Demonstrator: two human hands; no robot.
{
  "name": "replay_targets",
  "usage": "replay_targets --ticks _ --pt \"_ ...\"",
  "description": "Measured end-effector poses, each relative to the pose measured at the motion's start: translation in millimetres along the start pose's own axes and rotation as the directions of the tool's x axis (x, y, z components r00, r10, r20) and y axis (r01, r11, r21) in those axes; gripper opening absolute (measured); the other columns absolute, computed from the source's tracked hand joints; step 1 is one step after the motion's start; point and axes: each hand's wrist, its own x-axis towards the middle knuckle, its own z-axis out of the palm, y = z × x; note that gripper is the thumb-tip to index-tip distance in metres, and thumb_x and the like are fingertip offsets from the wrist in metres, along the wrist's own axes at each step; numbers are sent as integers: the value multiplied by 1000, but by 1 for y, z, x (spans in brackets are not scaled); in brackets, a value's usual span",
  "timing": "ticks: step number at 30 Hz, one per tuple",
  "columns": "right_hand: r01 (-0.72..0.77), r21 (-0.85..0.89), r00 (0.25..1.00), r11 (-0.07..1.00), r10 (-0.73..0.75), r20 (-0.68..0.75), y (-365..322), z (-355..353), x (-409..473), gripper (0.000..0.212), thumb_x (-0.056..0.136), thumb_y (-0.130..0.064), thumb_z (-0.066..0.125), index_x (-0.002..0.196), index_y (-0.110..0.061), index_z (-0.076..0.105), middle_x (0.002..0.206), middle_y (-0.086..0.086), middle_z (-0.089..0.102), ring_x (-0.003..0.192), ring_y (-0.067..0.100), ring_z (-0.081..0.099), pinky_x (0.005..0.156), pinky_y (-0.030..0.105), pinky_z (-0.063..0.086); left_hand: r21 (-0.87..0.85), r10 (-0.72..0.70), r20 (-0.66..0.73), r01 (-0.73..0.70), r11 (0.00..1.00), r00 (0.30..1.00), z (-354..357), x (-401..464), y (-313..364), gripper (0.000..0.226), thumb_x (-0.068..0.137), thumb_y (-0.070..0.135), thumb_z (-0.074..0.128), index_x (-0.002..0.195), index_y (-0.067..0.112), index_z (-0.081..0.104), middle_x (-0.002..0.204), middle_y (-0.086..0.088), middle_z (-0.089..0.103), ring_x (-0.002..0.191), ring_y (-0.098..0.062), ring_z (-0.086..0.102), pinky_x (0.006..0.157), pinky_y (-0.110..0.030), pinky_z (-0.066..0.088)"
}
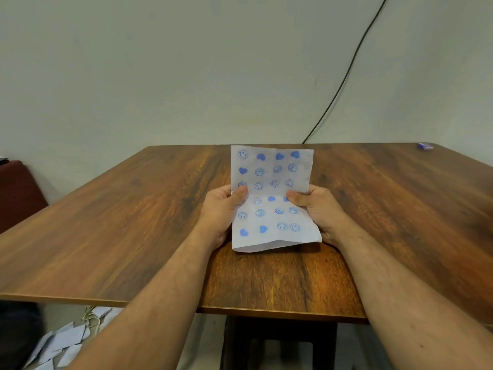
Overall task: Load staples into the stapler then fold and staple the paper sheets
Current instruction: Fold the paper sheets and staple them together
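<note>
wooden table [133, 209] by plain wall | paper sheets [272, 198] light, floppy, creased | left hand [222, 209], right hand [317, 206] pinch mid side edges; best held there

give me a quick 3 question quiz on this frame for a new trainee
1. True or false: both hands hold the stamped paper, the left hand on its left edge and the right hand on its right edge.
2. What is printed on the paper? A) red stars B) blue smileys and hearts C) black text
3. Fill in: the small blue box lies at the table's far ____ corner.

Key: 1 true; 2 B; 3 right
</note>
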Motion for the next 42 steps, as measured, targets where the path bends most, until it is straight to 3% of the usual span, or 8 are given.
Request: replay_targets --ticks 6,12,17,20,24,27,33,42 --pt "43 36 999 998 -43 23 -1 2 -5 19 96 4 55 105 -4 70 96 16 77 83 32 76 65 43 63 -8 17 22 -17 1000 1000 -3 2 -1 20 100 2 53 109 6 70 103 -14 78 91 -32 76 79 -48 62" --pt "-49 38 999 998 49 -10 -10 6 -10 10 83 -2 65 76 -3 72 84 22 74 67 30 72 54 32 59 -18 54 -4 -54 998 999 0 1 1 35 86 -15 57 66 8 75 102 -14 78 97 -37 74 80 -48 62" --pt "-65 49 998 997 66 -20 -9 6 -13 10 71 -3 64 76 1 71 96 31 72 80 41 69 68 42 59 -30 57 -9 -58 998 998 0 -2 4 50 78 -26 43 47 7 65 109 -14 76 91 -33 75 67 -43 63" --pt "2 70 999 998 1 -42 -6 3 -12 25 79 -5 48 79 11 67 85 30 73 74 41 72 59 39 61 -43 36 16 -35 998 999 0 -3 5 49 75 -23 41 46 8 66 103 -10 78 96 -36 74 71 -44 63" --pt "-13 -22 999 1000 12 -38 -3 2 -9 19 90 -10 66 78 4 70 85 28 73 71 34 73 59 35 60 -132 32 42 -26 991 999 -2 -4 4 28 71 -3 45 64 1 72 105 -16 77 102 -37 71 81 -43 60" --pt "25 -101 998 995 -30 -46 -2 2 -7 4 86 3 71 84 0 70 83 20 74 66 24 73 52 30 59 -123 65 47 -59 991 997 -5 -3 2 36 80 15 43 90 -1 74 107 -21 75 101 -36 70 87 -45 56" --pt "48 -130 998 990 -54 -42 -3 0 -7 29 83 11 71 99 -13 67 96 17 73 77 30 76 58 39 62 -28 -19 22 20 999 1000 -3 0 3 31 94 10 65 125 8 64 112 -19 73 92 -29 74 69 -37 63" --pt "11 -71 1000 997 -11 -6 -1 0 -3 29 85 9 69 112 -4 68 95 17 77 79 28 77 62 39 64 -8 -42 -27 42 999 999 -8 5 1 33 92 -7 61 122 6 68 101 -19 77 82 -28 76 69 -42 65"
